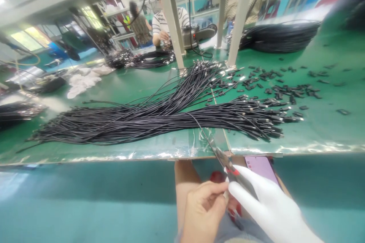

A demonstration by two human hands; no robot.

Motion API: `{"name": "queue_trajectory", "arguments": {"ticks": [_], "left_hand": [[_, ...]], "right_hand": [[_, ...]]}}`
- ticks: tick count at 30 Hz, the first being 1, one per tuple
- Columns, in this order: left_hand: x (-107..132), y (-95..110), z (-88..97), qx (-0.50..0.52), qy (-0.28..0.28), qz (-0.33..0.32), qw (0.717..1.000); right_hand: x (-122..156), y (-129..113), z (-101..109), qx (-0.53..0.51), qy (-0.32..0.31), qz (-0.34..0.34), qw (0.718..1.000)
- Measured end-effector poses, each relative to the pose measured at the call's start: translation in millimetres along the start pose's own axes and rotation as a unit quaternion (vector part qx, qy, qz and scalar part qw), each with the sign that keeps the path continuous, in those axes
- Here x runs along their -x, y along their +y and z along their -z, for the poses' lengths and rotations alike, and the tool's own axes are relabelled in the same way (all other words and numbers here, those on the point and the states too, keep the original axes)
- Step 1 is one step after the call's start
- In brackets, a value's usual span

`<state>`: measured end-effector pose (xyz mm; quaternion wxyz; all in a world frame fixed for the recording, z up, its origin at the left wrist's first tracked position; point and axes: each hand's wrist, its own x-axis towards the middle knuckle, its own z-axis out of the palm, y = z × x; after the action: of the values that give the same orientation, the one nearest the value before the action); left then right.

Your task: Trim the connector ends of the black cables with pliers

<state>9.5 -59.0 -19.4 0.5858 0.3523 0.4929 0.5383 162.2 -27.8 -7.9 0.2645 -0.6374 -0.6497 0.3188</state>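
Note:
My bare left hand (pixel 203 207) is closed in a pinch in front of the table edge, on the end of a thin black cable (pixel 203 132); the tip between the fingers is mostly hidden. This cable rises to a long bundle of black cables (pixel 148 123) with metal-tipped plugs. In a white glove, my right hand (pixel 268 203) grips pliers (pixel 238 176) with black and red handles. Their jaws lie along the cable, just above my left fingertips; whether they touch it is blurred. A second bunch of cables (pixel 182 93) crosses behind the first.
Small black pieces (pixel 296 90) lie scattered over the green table (pixel 322 133). Metal posts (pixel 238 19) rise from it, with coiled cables (pixel 281 36) behind. A phone (pixel 261 167) rests below the table edge, near my right hand. Several people are at the back.

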Motion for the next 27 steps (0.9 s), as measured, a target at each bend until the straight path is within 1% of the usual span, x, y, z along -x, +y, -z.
{"name": "queue_trajectory", "arguments": {"ticks": [3,5,9,11,15,16,18,21,25,27], "left_hand": [[-2,0,-1.2,-0.049,-0.005,-0.037,0.998],[-2,2,-1.8,-0.091,0.01,-0.058,0.994],[-4,7,-3.1,-0.14,0.036,-0.062,0.987],[-5,8,-3.3,-0.168,0.03,-0.071,0.983],[-6,6,-5.6,-0.219,0.034,-0.098,0.97],[-6,4,-7.4,-0.209,0.038,-0.095,0.973],[-5,-1,-12.5,-0.158,0.048,-0.072,0.984],[-2,-7,-21.4,-0.072,0.074,-0.027,0.994],[-1,-11,-29.7,0.011,0.104,0.01,0.995],[-2,-11,-32.0,0.071,0.117,0.023,0.99]], "right_hand": [[-3,4,2,-0.051,-0.016,-0.015,0.998],[-2,9,-1,-0.084,-0.024,-0.013,0.996],[5,14,-10,-0.153,-0.047,-0.026,0.987],[5,11,-11,-0.171,-0.062,-0.037,0.983],[1,-2,-5,-0.167,-0.091,-0.077,0.979],[0,-4,-4,-0.165,-0.09,-0.085,0.978],[0,-5,-5,-0.176,-0.08,-0.093,0.977],[3,1,-11,-0.199,-0.068,-0.092,0.973],[8,11,-19,-0.183,-0.007,-0.063,0.981],[8,13,-22,-0.185,0.005,-0.058,0.981]]}}
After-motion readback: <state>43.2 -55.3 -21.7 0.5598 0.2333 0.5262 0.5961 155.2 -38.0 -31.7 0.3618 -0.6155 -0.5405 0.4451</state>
